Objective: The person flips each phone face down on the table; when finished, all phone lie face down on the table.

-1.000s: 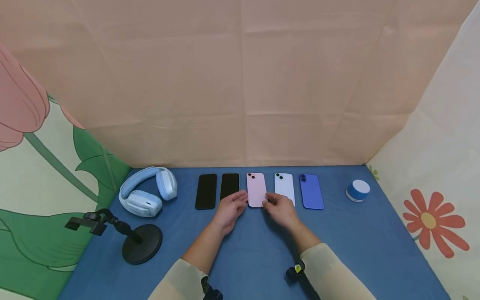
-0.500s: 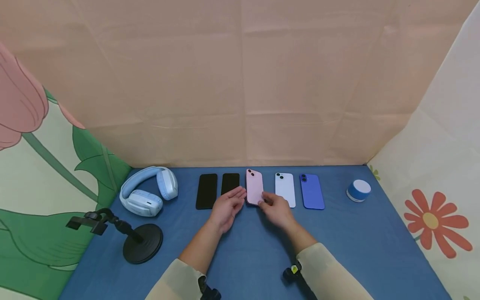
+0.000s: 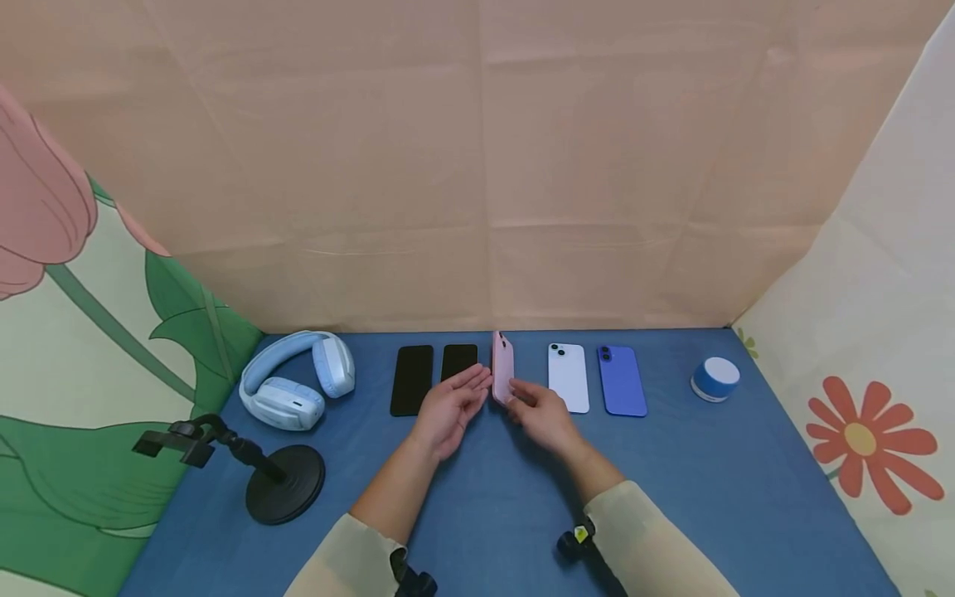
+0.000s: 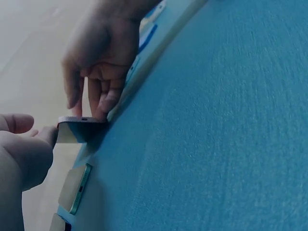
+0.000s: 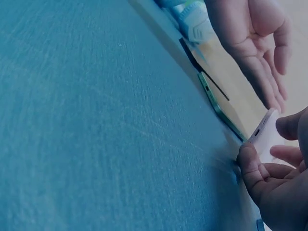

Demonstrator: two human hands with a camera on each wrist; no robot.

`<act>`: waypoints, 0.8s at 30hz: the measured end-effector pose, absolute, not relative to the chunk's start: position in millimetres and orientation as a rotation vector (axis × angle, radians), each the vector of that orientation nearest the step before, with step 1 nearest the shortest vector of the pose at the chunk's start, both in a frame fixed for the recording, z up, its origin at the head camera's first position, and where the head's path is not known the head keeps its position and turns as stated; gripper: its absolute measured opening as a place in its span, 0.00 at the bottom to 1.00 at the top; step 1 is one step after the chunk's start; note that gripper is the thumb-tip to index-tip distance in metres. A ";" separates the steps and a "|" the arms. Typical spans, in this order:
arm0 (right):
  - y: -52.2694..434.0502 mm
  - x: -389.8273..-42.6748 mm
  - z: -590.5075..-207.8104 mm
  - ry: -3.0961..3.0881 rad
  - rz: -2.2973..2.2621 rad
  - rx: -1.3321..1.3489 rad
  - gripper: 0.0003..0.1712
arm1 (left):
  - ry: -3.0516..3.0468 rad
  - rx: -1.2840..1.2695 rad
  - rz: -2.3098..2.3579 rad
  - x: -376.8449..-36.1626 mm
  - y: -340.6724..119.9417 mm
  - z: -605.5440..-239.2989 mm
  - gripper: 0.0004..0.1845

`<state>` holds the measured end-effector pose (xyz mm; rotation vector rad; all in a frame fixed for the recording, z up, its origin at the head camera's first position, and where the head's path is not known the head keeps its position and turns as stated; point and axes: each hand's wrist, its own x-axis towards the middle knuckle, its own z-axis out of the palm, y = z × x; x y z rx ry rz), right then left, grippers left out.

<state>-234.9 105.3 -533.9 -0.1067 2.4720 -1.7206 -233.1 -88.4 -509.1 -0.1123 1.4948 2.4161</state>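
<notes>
The pink phone (image 3: 503,366) stands tipped up on its long left edge on the blue mat (image 3: 716,489), third in a row of 5 phones, its back with the camera lenses facing right and its long axis running away from the person toward the back wall. Its near, bottom end is the end being handled.

The right hand (image 3: 539,412) sits just right of that near end, with its fingers curled and pinching the phone's lower corner; in the right wrist view the thumb and fingers (image 5: 253,169) close on the pale edge of the phone (image 5: 266,136) where it meets the mat. The left hand (image 3: 450,404) lies just left of the phone, palm turned up toward it and fingers straight and relaxed, holding nothing; its fingertips are near the phone's screen side, and I cannot tell whether they touch it. So the phone lies between the 2 hands, gripped from the right and flanked by the open palm on the left. Judging from this, the phone leans toward the left hand, which is the nearer one to catch the face.

Outward from there: 2 black phones (image 3: 411,380) lie flat to the left, screens up, partly behind the left hand. A white phone (image 3: 568,377) and a blue phone (image 3: 621,381) lie flat to the right, backs up. Further left are headphones (image 3: 295,390) and a black stand (image 3: 283,485); far right sits a small round speaker (image 3: 715,379).
</notes>
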 end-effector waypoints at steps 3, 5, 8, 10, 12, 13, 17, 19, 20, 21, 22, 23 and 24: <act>104.2 -234.9 -532.3 2.430 -1.755 -0.084 0.25 | 1.464 -0.108 2.427 -232.5 -86.8 -506.0 0.27; 103.9 -235.2 -530.8 2.404 -1.780 -0.072 0.25 | 1.445 -0.109 2.431 -232.2 -85.5 -503.9 0.27; 103.4 -235.9 -528.1 2.397 -1.794 -0.069 0.24 | 1.432 -0.106 2.432 -231.7 -83.3 -501.0 0.26; 103.6 -236.5 -527.8 2.403 -1.801 -0.077 0.24 | 1.431 -0.099 2.428 -231.3 -81.5 -499.1 0.26; 103.9 -236.8 -526.6 2.403 -1.814 -0.073 0.24 | 1.432 -0.092 2.423 -231.2 -79.7 -497.6 0.26; 104.1 -236.9 -526.1 2.402 -1.819 -0.073 0.24 | 1.432 -0.093 2.423 -231.1 -78.9 -497.0 0.26; 105.3 -236.7 -520.5 2.398 -1.827 -0.064 0.24 | 1.437 -0.093 2.416 -231.6 -76.8 -496.3 0.26; 106.0 -236.8 -518.0 2.415 -1.815 -0.070 0.24 | 1.431 -0.087 2.415 -232.1 -76.1 -496.5 0.26; 106.3 -236.6 -516.9 2.428 -1.805 -0.068 0.24 | 1.426 -0.081 2.413 -232.3 -75.8 -496.8 0.27; 106.7 -236.6 -516.4 2.444 -1.797 -0.072 0.24 | 1.421 -0.076 2.410 -232.3 -75.4 -497.0 0.27; 107.1 -236.5 -515.9 2.456 -1.789 -0.070 0.24 | 1.415 -0.069 2.408 -232.4 -75.1 -497.4 0.27; 107.5 -236.5 -515.8 2.466 -1.786 -0.066 0.23 | 1.406 -0.064 2.405 -232.3 -74.8 -498.0 0.27; 107.9 -236.5 -515.6 2.477 -1.783 -0.067 0.23 | 1.397 -0.069 2.405 -232.2 -74.5 -498.9 0.27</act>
